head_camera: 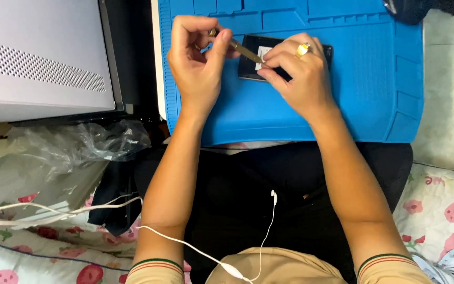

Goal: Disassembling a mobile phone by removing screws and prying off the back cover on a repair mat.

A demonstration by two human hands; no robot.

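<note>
A small black device [248, 66] with its back open lies on a blue work mat [342, 105] across my lap. My left hand [195, 58] pinches a thin brass-coloured tool [245, 51] whose tip points at a pale patch inside the device. My right hand [295, 71], with a gold ring on one finger, rests on the device; its fingertips press down beside the tool's tip and cover most of the device.
A grey perforated case [38, 58] stands at the left, with crumpled clear plastic [74, 144] below it. White earphone cables [211, 252] trail over my lap. A dark object [411, 10] sits at the mat's far right corner. Strawberry-print fabric [437, 210] lies on both sides.
</note>
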